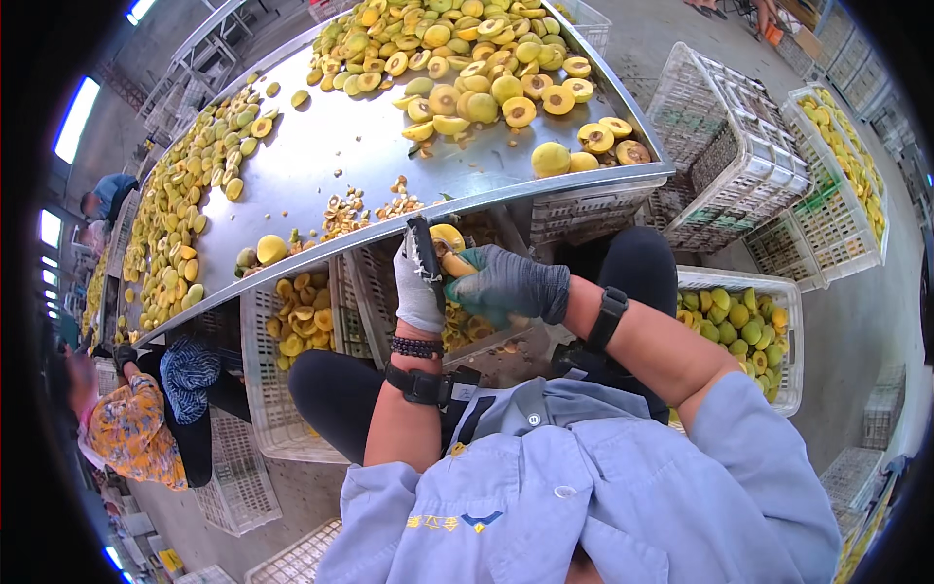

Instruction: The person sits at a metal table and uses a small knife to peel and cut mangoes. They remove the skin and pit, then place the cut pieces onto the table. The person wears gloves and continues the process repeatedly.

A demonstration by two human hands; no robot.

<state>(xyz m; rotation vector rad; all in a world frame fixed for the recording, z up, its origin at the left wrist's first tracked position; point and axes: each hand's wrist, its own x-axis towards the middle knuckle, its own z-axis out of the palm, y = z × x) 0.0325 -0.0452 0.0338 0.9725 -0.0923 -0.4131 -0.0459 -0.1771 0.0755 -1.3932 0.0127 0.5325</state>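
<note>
My left hand (419, 285), in a whitish glove with torn black material over its finger side, is raised at the near edge of the metal table (511, 191). My right hand (511, 285), in a grey and green glove, meets it from the right, its fingers closed on a piece of yellow stone fruit (458, 264). Another yellow fruit (446, 236) shows between the hands, against my left fingers; what exactly grips it is hidden. Beyond on the table lie halved yellow fruits (519, 112) and small piles of pits and scraps (346, 213).
Below the table edge stand plastic crates, one with fruit halves (303, 317) at left. A white crate (792, 343) of greenish fruit is by my right side; stacked crates (751, 168) stand beyond. A co-worker in a floral top (139, 431) sits at the left.
</note>
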